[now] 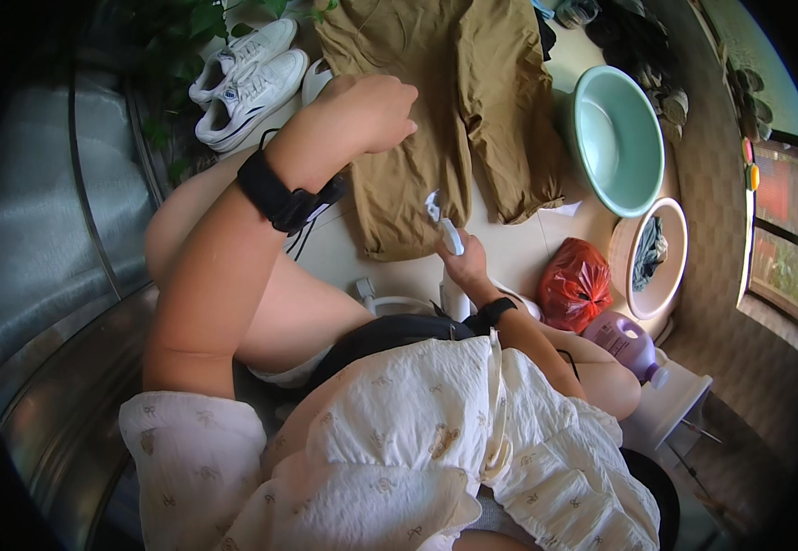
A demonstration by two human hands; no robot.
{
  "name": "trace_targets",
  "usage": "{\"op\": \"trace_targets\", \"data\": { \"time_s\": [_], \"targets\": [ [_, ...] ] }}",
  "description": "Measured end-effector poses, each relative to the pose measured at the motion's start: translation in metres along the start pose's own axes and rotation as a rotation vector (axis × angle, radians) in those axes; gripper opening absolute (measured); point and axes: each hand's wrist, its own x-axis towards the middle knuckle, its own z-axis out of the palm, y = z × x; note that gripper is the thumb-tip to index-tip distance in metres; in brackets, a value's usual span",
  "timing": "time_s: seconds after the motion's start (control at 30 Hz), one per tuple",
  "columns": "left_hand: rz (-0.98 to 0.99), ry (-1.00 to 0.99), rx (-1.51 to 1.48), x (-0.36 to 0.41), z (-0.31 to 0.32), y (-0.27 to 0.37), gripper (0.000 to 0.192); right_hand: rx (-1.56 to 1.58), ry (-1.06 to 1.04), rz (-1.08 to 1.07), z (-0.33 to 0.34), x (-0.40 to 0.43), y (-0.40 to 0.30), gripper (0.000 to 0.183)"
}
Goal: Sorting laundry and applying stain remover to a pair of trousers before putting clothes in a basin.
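Observation:
Brown trousers (413, 179) lie spread on the tiled floor in front of me, legs towards me. My left hand (368, 110) is over the left trouser leg with its fingers curled in; whether it grips the cloth is hidden. My right hand (466, 260) is wrapped around a white bottle (454, 299) with a pale nozzle head (451, 236), near the hem of that leg. A blob of white foam (432, 205) sits on the cloth just beyond the nozzle. Dark bands circle both my wrists.
White sneakers (254, 96) stand at the upper left. Along the right are a mint-green basin (619, 141), a pale basin (678, 262) holding cloth, a tied red plastic bag (576, 286) and a purple detergent jug (623, 344). A white hose (399, 301) lies before my lap.

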Motion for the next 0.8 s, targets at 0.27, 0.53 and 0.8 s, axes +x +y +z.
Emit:
{"op": "trace_targets", "data": {
  "time_s": [0.27,0.53,0.8],
  "targets": [
    [-0.061,-0.036,-0.028,-0.001,-0.005,-0.012,0.039,0.06,-0.022,0.086,0.002,0.008,-0.006,0.03],
    [-0.106,-0.028,-0.057,-0.003,-0.018,-0.012,0.036,0.199,-0.059,0.026,0.004,0.04,-0.044,0.028],
    [-0.117,-0.054,-0.063,-0.001,-0.017,-0.021,0.04,0.029,-0.05,-0.006,0.009,0.052,-0.062,0.033]
  ]
}}
